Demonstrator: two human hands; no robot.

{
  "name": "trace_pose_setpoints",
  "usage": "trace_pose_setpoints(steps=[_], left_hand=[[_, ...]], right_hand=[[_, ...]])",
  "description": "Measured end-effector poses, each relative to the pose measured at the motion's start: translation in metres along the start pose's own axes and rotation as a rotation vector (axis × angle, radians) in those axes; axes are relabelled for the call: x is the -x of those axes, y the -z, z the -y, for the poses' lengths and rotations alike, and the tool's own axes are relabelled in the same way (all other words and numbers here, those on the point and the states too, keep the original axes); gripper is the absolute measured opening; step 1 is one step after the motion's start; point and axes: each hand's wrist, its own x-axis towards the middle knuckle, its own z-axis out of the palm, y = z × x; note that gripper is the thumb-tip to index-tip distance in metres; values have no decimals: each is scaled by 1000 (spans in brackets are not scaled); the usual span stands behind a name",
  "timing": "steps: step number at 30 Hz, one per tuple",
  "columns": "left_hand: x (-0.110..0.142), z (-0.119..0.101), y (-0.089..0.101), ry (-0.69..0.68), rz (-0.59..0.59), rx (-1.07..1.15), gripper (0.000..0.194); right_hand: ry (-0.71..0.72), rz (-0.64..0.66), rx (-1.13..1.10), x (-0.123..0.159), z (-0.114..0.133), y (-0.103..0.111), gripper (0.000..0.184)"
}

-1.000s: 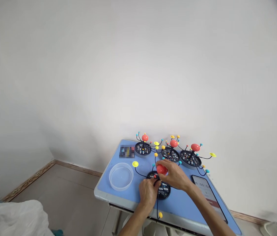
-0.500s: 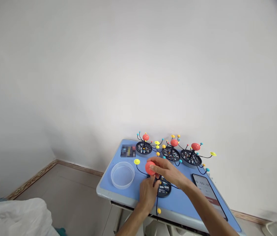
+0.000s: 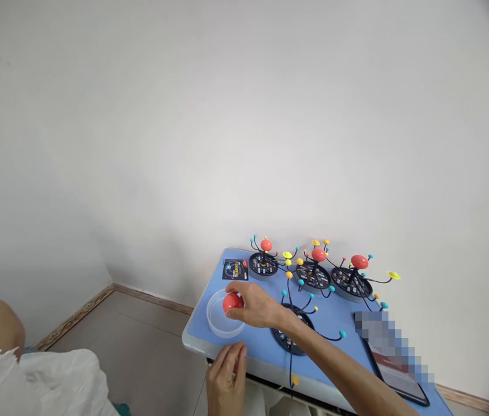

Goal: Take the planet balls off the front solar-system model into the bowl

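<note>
Standing against a white wall, blue bench [image 3: 244, 346]. Right hand [image 3: 255, 306] gripping red ball [image 3: 232, 302] over clear dish [image 3: 223, 315], risking snagging wire arms [image 3: 299, 300]. Left hand [image 3: 226, 378] hanging loosely curled, holding nothing.

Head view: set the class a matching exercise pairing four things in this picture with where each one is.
Things:
1. red ball
2. clear dish
3. left hand
4. three assembled models

Places:
a. in a row along the far edge of the blue table
b. at the table's near edge, holding nothing that shows
c. in the right hand, over the dish
d. on the table's near left corner

Pairs: 1-c, 2-d, 3-b, 4-a
</note>
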Motion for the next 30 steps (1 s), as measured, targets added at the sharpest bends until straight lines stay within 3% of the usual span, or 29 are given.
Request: trace_pose_setpoints(steps=[2, 5, 8, 11, 14, 17, 19, 22, 26, 30], left_hand=[[-1, 9, 13, 71, -101, -30, 17], [-14, 16, 31, 222, -155, -71, 42], [-32, 17, 42, 299, -23, -50, 61], [-42, 16, 44, 293, 95, 6, 59], [-43, 16, 39, 320, 144, 85, 54], [-41, 20, 35, 371, 132, 98, 54], [-43, 26, 34, 402, 115, 64, 59], [-52, 37, 36, 394, 122, -27, 59], [-70, 47, 39, 232, 200, -194, 42], [-85, 49, 39, 124, 377, -432, 44]], right_hand=[[-8, 51, -13, -11, 1, -8, 34], [-1, 129, -224, -19, -5, -17, 23], [6, 266, -480, -19, -12, -24, 20], [36, 337, -532, -14, -16, -28, 24], [92, 282, -438, -11, -20, -30, 24], [51, 218, -369, -9, -22, -28, 18], [9, 130, -219, -10, -22, -25, 18], [-21, 44, 126, -15, -19, -25, 32], [-9, 146, 494, -26, -13, -33, 35], [1, 181, 569, -38, -15, -49, 25]])
